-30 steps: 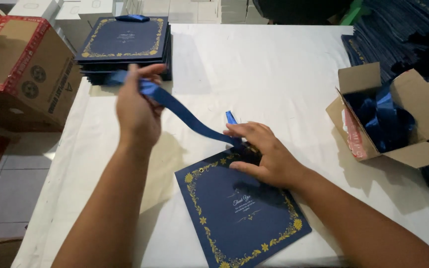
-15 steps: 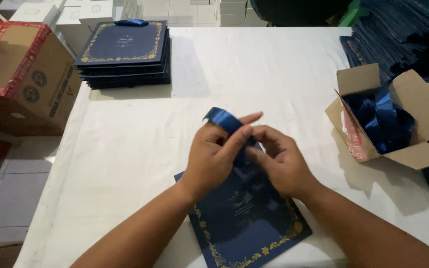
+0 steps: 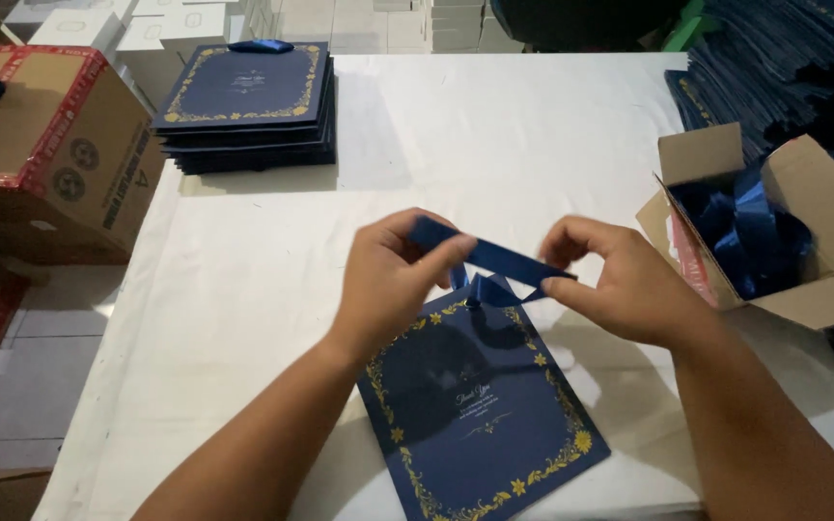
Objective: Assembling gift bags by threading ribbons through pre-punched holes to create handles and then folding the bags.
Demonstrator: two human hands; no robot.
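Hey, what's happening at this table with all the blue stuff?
A person is working a blue ribbon at the top edge of a navy card with gold trim. The left hand and right hand each pinch part of the ribbon, pulling it taut between them just above the card. A stack of similar cards sits at the far side of the white table, and a cardboard box of ribbons stands open on the right.
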